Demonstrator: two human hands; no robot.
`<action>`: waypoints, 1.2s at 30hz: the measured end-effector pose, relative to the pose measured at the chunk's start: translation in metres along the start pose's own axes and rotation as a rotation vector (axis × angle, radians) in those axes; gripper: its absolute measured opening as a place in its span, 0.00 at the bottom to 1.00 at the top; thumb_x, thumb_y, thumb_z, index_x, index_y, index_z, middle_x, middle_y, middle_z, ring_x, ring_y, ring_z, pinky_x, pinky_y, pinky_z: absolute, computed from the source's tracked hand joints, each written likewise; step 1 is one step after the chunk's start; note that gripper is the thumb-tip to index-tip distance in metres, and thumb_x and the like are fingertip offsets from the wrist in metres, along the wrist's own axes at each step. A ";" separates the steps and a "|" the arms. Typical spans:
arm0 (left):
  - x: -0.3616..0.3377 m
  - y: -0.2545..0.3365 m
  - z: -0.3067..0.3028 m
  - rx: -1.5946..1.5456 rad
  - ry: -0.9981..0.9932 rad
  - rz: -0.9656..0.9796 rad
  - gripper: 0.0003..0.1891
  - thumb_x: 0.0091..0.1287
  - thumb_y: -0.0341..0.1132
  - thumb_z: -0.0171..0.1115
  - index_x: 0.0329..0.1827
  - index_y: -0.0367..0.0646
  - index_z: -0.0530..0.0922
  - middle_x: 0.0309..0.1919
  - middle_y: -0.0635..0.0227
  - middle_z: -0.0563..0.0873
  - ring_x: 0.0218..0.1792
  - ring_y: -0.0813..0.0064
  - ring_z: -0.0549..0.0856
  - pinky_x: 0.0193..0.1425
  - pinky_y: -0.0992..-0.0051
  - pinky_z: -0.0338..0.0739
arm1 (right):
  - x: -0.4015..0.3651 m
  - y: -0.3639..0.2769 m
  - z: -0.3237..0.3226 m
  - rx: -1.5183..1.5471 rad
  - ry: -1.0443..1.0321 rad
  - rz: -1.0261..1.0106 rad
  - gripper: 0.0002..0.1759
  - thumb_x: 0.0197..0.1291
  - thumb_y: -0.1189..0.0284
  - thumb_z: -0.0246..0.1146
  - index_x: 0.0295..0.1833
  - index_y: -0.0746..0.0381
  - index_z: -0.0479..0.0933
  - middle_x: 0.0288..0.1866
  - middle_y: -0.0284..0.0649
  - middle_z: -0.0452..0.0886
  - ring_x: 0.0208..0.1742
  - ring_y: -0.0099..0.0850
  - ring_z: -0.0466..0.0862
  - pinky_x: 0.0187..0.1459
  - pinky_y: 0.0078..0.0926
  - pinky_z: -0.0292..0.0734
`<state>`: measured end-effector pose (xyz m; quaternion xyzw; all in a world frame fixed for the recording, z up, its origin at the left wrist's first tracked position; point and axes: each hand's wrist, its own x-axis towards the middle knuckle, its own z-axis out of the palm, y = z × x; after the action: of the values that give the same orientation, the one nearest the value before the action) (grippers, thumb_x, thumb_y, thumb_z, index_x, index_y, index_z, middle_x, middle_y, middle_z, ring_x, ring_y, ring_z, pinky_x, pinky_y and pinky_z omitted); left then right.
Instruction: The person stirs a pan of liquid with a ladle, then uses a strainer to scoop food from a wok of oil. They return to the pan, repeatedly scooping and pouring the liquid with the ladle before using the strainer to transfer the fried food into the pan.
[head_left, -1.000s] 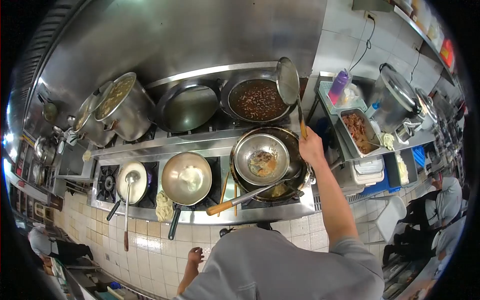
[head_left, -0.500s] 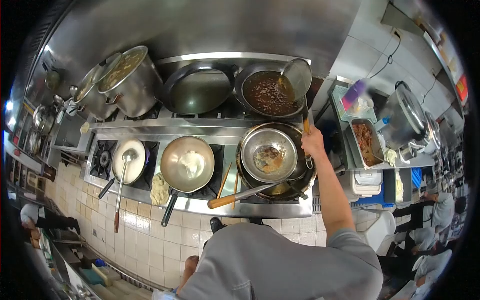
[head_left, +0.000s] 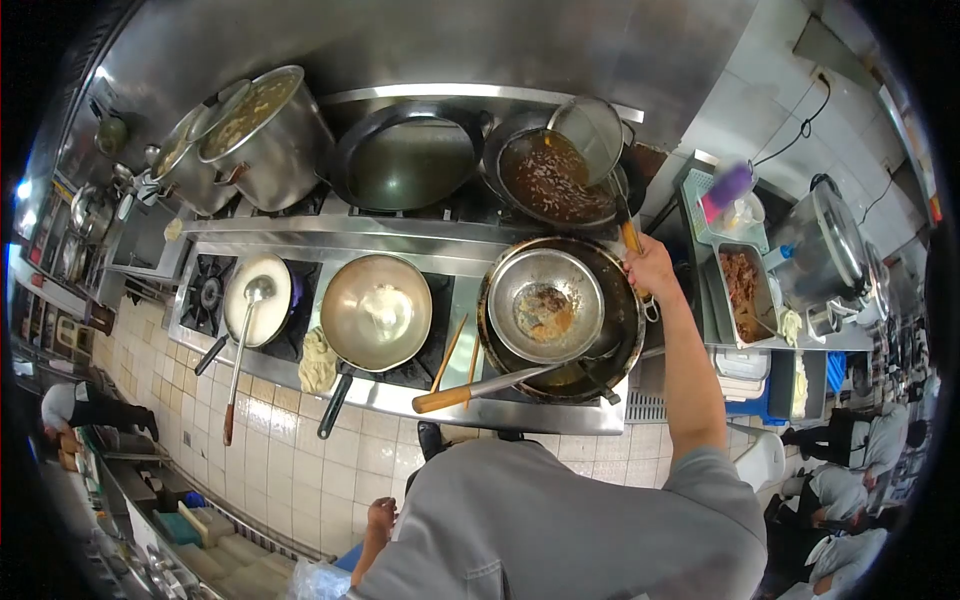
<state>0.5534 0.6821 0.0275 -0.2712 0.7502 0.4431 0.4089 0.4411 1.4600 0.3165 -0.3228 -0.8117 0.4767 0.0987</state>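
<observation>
My right hand [head_left: 652,266] is closed around the wooden handle of a wire-mesh strainer [head_left: 585,138]. The strainer's round basket is tilted over the back right of a dark wok [head_left: 500,190]. Inside that wok is brown liquid [head_left: 545,180] with many small pieces floating in it. Just below my right hand, a metal bowl-shaped strainer [head_left: 520,330] with a wooden handle rests on a large blackened wok [head_left: 625,345]. My left hand [head_left: 381,515] hangs low beside my body, its fingers loosely curled, with nothing visible in it.
A second wok [head_left: 405,185] and tall stockpots [head_left: 275,150] stand along the back. In front are a steel pan [head_left: 345,320] and a white-filled pan [head_left: 255,325] with a ladle [head_left: 240,365]. A meat tray [head_left: 742,285] stands right; people [head_left: 865,435] are beyond.
The mesh strainer has shifted left and back relative to the wok, its handle more slanted. My right hand has moved right. My left hand shows a little more, and the view has shifted slightly.
</observation>
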 end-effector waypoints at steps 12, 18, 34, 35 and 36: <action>0.008 0.000 0.012 0.074 -0.007 0.017 0.17 0.70 0.38 0.63 0.60 0.44 0.78 0.34 0.68 0.83 0.31 0.69 0.83 0.31 0.66 0.77 | 0.013 0.014 -0.054 -0.007 -0.182 0.012 0.24 0.69 0.77 0.58 0.71 0.56 0.73 0.27 0.31 0.76 0.17 0.18 0.72 0.18 0.20 0.69; 0.012 -0.002 0.017 0.029 -0.045 0.136 0.19 0.70 0.41 0.62 0.62 0.46 0.76 0.36 0.68 0.83 0.33 0.66 0.84 0.32 0.62 0.77 | 0.022 0.022 -0.089 -0.055 -0.252 -0.009 0.24 0.69 0.76 0.59 0.70 0.54 0.73 0.28 0.30 0.75 0.18 0.18 0.71 0.19 0.21 0.66; -0.010 -0.003 0.050 0.086 -0.019 0.085 0.17 0.71 0.39 0.61 0.60 0.45 0.77 0.36 0.70 0.84 0.33 0.70 0.84 0.36 0.66 0.79 | -0.001 0.036 -0.126 0.261 -0.542 0.086 0.13 0.71 0.73 0.57 0.58 0.63 0.73 0.29 0.32 0.77 0.19 0.19 0.74 0.22 0.17 0.69; -0.003 -0.010 0.048 0.065 -0.046 0.109 0.17 0.71 0.38 0.61 0.60 0.45 0.77 0.35 0.70 0.84 0.33 0.71 0.84 0.36 0.67 0.80 | -0.003 0.038 -0.124 0.292 -0.551 0.105 0.13 0.71 0.72 0.58 0.58 0.62 0.73 0.29 0.33 0.77 0.19 0.19 0.73 0.21 0.17 0.69; 0.000 -0.012 0.047 0.045 -0.074 0.133 0.17 0.71 0.37 0.62 0.61 0.44 0.78 0.34 0.69 0.84 0.33 0.71 0.83 0.36 0.67 0.80 | -0.006 0.041 -0.122 0.297 -0.550 0.104 0.13 0.71 0.72 0.58 0.58 0.62 0.73 0.29 0.33 0.77 0.19 0.19 0.73 0.21 0.17 0.69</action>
<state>0.5802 0.7188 0.0093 -0.1951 0.7608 0.4621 0.4118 0.5204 1.5567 0.3477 -0.2050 -0.7119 0.6637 -0.1030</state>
